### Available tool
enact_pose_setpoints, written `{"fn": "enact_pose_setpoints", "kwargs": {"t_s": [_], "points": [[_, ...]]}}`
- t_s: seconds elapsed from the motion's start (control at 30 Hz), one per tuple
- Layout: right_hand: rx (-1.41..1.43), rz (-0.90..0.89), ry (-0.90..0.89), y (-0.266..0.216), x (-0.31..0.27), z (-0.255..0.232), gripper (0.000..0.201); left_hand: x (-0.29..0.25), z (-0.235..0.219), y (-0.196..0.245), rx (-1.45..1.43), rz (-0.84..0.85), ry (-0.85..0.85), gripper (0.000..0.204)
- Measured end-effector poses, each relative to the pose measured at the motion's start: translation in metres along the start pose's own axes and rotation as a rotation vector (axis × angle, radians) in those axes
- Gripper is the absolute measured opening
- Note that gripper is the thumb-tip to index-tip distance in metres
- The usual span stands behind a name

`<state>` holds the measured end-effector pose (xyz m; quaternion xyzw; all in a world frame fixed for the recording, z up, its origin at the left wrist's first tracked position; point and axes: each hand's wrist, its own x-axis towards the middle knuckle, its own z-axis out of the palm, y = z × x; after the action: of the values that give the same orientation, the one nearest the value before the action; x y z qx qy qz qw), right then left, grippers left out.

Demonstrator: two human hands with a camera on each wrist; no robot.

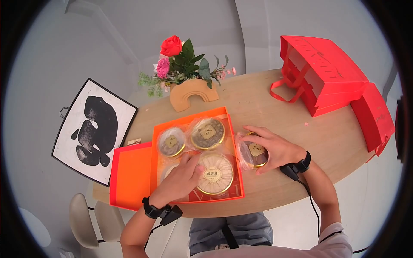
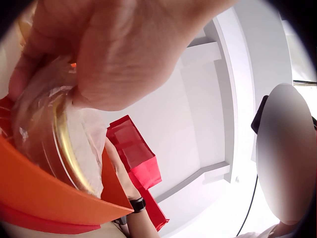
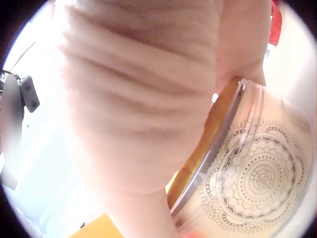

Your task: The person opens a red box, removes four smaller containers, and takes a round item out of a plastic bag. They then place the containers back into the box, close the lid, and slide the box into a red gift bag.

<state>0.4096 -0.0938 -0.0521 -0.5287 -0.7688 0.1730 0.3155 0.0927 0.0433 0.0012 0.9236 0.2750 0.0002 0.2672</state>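
In the head view, an orange gift box (image 1: 196, 112) holds several round clear jars with gold rims and plastic wrap. My left hand (image 1: 183, 176) reaches over its front wall, thumb at the left edge of the large pale-filled jar (image 1: 217, 182); the left wrist view shows thumb and fingers at a wrapped jar's gold rim (image 2: 69, 144). Another jar lies mostly hidden under this hand. Two dark-filled jars, one left (image 1: 172, 148) and one right (image 1: 208, 139), sit at the back. Outside the right wall, my right hand (image 1: 277, 148) grips a smaller jar (image 1: 254, 158); its patterned base (image 3: 260, 178) faces the right wrist camera.
The orange lid (image 1: 131, 176) lies left of the box, near a black-framed picture (image 1: 101, 129). A flower arrangement in a tan arch vase (image 1: 193, 91) stands behind. Red gift bags (image 1: 331, 73) occupy the wooden table's (image 1: 258, 90) right end. A chair (image 1: 84, 219) stands at front left.
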Motion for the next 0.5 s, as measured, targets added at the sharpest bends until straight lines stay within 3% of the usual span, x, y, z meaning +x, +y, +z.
{"fn": "enact_pose_setpoints", "kwargs": {"t_s": [0.33, 0.5], "points": [[-0.093, -0.063, 0.094, 0.008, -0.002, 0.011, 0.093, 0.01, 0.001, -0.012, 0.048, 0.104, -0.015, 0.043], [-0.099, -0.057, 0.093, 0.006, -0.001, 0.007, 0.092, 0.011, 0.005, -0.001, 0.158, -0.025, -0.012, 0.042]]}}
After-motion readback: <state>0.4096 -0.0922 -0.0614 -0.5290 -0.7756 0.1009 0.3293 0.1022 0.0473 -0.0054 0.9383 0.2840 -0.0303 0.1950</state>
